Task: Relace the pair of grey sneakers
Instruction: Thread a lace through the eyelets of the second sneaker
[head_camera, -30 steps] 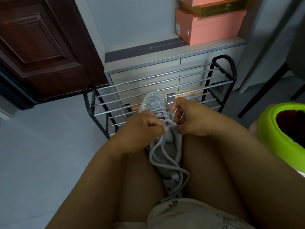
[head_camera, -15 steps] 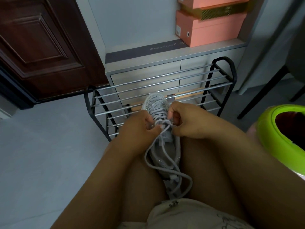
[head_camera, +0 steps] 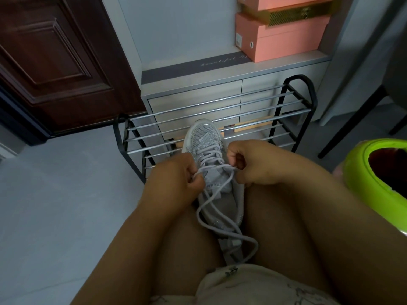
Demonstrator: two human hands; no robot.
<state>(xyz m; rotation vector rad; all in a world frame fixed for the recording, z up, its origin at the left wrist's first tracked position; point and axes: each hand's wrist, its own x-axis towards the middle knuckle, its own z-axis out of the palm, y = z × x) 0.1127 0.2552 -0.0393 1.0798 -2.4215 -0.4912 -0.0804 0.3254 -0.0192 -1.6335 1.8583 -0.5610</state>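
One grey sneaker (head_camera: 203,137) with a sparkly toe rests between my thighs, toe pointing away from me. Its pale grey lace (head_camera: 217,216) crosses the upper eyelets, and the loose ends trail in loops down over the heel. My left hand (head_camera: 176,175) pinches the lace on the shoe's left side. My right hand (head_camera: 248,164) grips the lace on the right side, so a strand runs taut across the tongue between both hands. The second sneaker is out of sight.
A black metal shoe rack (head_camera: 293,102) with silver bars stands just beyond the shoe, against a grey drawer cabinet (head_camera: 193,100). Pink shoe boxes (head_camera: 277,40) sit on top. A bright green round container (head_camera: 361,177) is at my right, a dark wooden door (head_camera: 55,62) at far left.
My hands have moved apart to either side of the shoe, drawing the lace tight across the tongue. The loose loops over the heel have shifted slightly.
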